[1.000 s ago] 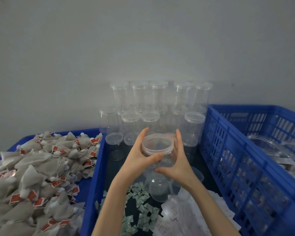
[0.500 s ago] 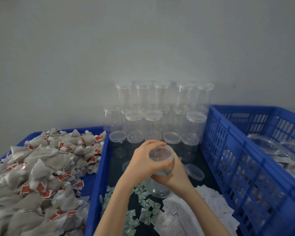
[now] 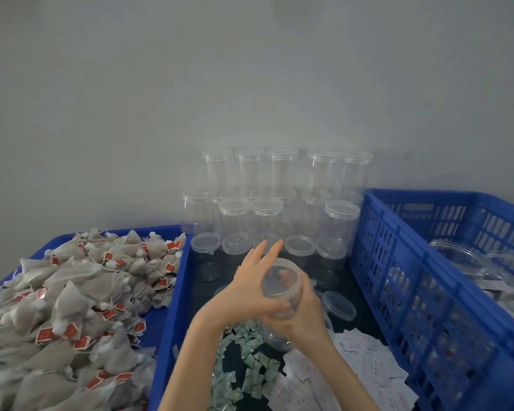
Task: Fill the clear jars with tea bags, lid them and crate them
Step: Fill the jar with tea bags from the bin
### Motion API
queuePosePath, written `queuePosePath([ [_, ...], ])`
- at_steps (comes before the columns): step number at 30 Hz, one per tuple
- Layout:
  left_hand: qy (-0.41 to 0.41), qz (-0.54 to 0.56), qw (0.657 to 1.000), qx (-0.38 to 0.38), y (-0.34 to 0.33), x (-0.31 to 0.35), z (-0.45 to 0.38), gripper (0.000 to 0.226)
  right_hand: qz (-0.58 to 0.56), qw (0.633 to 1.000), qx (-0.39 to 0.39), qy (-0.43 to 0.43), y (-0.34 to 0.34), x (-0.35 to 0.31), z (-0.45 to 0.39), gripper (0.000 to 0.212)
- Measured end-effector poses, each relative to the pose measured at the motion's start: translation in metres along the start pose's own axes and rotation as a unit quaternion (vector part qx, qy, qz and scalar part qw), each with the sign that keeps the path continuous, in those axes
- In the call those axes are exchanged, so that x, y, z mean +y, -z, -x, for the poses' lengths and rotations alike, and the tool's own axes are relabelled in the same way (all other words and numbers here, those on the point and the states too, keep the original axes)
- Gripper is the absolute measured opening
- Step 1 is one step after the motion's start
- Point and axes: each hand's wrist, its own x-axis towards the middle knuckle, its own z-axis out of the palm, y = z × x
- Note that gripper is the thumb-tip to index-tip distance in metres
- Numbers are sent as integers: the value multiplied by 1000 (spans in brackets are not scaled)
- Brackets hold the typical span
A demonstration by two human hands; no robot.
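I hold a clear jar point(image 3: 282, 280) over the middle blue tray point(image 3: 172, 307). My right hand point(image 3: 306, 318) grips the jar's body from the right and underneath. My left hand point(image 3: 247, 289) lies against the jar's lid, thumb hooked across the front and the other fingers pointing straight up past the rim. The jar looks empty; its lower part is hidden by my hands. A heap of tea bags point(image 3: 72, 292) with red tags fills the blue tray at the left. The blue slatted crate point(image 3: 398, 277) stands at the right, with clear jars point(image 3: 457, 256) inside.
Lidded empty jars point(image 3: 279, 188) are stacked in rows against the wall behind the tray. A loose lid point(image 3: 339, 305) lies on the tray floor. Green sachets point(image 3: 244, 360) and white paper slips point(image 3: 362, 360) are scattered under my forearms.
The jar came down and toward me from the stack. My left hand closed over the lid, then its fingers straightened upward while the thumb stayed on the jar.
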Motion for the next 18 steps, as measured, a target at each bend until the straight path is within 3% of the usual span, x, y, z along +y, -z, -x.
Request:
queuePosePath([
  [2,-4,-41,999,-17,9,-4,-1,93,3,1000,-1,5,1,0,-1,83],
  [3,14,-66,998,13,8,-3,-3,91,-4,1000,4,3,-1,-2,0,83],
  [6,110,-156,963,189,-16,11,-9,88,28,999,41,7,-10,-9,1,94],
  [8,122,-173,947,243,-29,16,-8,94,23,999,41,-18,-14,-7,-1,102],
  [10,79,-123,974,171,-28,8,-7,102,45,998,36,-8,-12,-5,1,106],
  [13,33,-43,997,-63,-3,-4,0,108,54,998,31,-16,-3,5,6,106],
  [15,36,-91,994,-51,2,-10,-1,101,55,998,28,-22,-3,10,10,101],
  [18,108,-182,975,75,-10,-9,-8,102,34,999,18,-38,-10,9,13,105],
])
